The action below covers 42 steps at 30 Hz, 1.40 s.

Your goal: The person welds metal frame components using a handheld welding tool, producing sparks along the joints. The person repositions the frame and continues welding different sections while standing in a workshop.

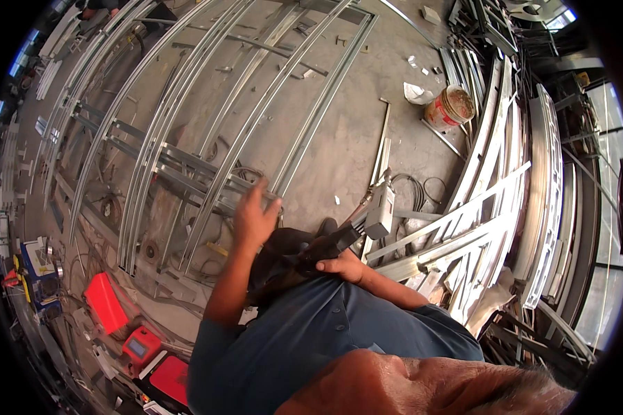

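Observation:
My left hand (255, 216) is raised at the near end of a set of long metal rails (294, 155), its fingers stretched and apart, holding nothing. Whether a fingertip touches the nearest rail I cannot tell. Close to my body, my right hand (340, 266) is closed round the black rear part of what looks like a handheld welding gun (378, 213). A silver-grey box forms its front section, and a narrow nozzle points away from me. My palm and the tool hide part of the grip. Crosswise channel pieces (180, 166) join the long rails into a frame.
A paint-stained bucket (450, 107) stands at the far right. Long metal profiles (495, 200) lie stacked along the right side. Black cable (419, 192) coils beside the tool. At the lower left are a red machine with a small screen (142, 346) and a red panel (106, 303).

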Tool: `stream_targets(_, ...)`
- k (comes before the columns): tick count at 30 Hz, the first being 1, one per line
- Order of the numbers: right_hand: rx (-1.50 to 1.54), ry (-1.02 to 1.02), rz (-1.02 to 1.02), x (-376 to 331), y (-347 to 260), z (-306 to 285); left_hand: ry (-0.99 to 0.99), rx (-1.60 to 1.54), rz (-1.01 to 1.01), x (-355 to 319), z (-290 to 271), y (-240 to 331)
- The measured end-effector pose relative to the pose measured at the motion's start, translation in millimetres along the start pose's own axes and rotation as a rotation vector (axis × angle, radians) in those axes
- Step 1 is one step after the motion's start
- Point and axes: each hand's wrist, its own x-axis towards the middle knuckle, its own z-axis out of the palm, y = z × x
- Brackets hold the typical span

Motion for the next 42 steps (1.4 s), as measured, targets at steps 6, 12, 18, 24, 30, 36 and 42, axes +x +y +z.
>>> stream_targets(6,0.002,0.047,-0.082,-2,-40,-76,0.04,0.863,-0.161,130,77,-163)
stream_targets(12,-0.025,-0.011,-0.035,40,-82,-124,-0.153,0.864,-0.276,151,68,-250)
stream_targets(18,-0.018,-0.007,0.023,109,-121,-149,0.112,0.233,-0.296,182,-25,-243)
stream_targets(24,-0.056,-0.112,0.102,174,-160,-146,0.348,0.249,-0.523,166,-44,-166)
stream_targets(30,-0.212,-0.253,0.174,231,-178,-154,0.267,-0.508,-0.466,152,22,-64)
stream_targets(36,-0.317,-0.373,0.294,280,-175,-152,0.058,-0.387,-0.198,189,19,40)
stream_targets(42,-0.466,-0.653,0.19,315,-155,-180,-0.043,-0.098,-0.303,253,38,80)
